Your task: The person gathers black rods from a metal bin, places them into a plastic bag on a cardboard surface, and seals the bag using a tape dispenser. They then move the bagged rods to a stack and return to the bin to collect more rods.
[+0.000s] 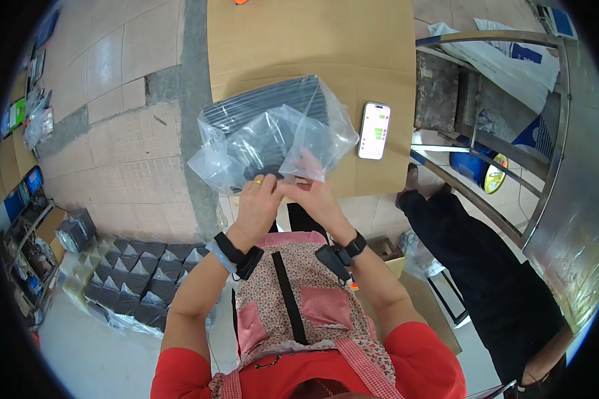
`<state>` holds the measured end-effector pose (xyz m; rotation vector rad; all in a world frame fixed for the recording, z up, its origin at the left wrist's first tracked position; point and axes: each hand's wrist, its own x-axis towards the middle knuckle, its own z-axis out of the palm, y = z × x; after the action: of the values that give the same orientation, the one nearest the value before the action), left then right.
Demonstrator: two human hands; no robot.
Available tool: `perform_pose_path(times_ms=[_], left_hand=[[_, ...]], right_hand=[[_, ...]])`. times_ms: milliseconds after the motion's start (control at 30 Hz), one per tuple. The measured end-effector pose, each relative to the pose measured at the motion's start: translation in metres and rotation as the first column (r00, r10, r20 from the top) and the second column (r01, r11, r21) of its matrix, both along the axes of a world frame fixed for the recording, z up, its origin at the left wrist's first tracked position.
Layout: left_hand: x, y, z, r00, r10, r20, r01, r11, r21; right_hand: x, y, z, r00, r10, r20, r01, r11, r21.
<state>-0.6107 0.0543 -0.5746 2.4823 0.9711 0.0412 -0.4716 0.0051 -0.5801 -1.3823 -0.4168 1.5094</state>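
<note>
A clear plastic bag [239, 163] lies on the cardboard-covered table in front of me, wrapped around a stack of dark grey ribbed pieces [273, 100]. My left hand [256, 206] pinches the near edge of the bag with its fingers bent; a yellow ring is on one finger. Close beside it, my right hand [318, 203] grips the loose plastic at the bag's mouth. Its fingertips show blurred through the film, and its thumb meets the left hand. A dark band with a small device sits on each wrist.
A phone [375, 131] with a lit screen lies right of the bag on the cardboard [299, 40]. Several bagged dark stacks [143, 279] stand on the floor at lower left. At right are a metal frame [562, 133], a blue drum [469, 166] and another person's dark-clothed legs [479, 259].
</note>
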Motion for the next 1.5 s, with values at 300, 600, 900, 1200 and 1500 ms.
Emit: perform_pose_path(times_ms=[300,600,900,1200,1500], left_hand=[[-0.023,-0.014,-0.001,0.995,0.097,-0.001,-0.097,0.995,-0.022],[-0.044,-0.038,0.042,0.969,0.244,0.039,-0.229,0.945,-0.233],[-0.004,0.007,0.027,0.942,0.274,0.196,-0.283,0.959,0.016],[0.0,0.01,0.049,0.909,0.259,0.328,-0.245,0.966,-0.083],[0.002,0.011,0.033,0.943,0.136,0.305,-0.108,0.989,-0.105]], right_hand=[[-0.005,-0.023,-0.022,0.991,-0.131,0.039,0.136,0.975,-0.174],[-0.005,-0.031,-0.023,0.991,-0.13,0.039,0.135,0.975,-0.178],[0.009,-0.02,0.004,0.977,0.122,-0.177,-0.109,0.991,0.084],[-0.007,0.073,-0.03,0.151,0.069,0.986,-0.711,0.7,0.06],[-0.012,0.102,-0.033,0.124,0.034,0.992,-0.65,0.758,0.055]])
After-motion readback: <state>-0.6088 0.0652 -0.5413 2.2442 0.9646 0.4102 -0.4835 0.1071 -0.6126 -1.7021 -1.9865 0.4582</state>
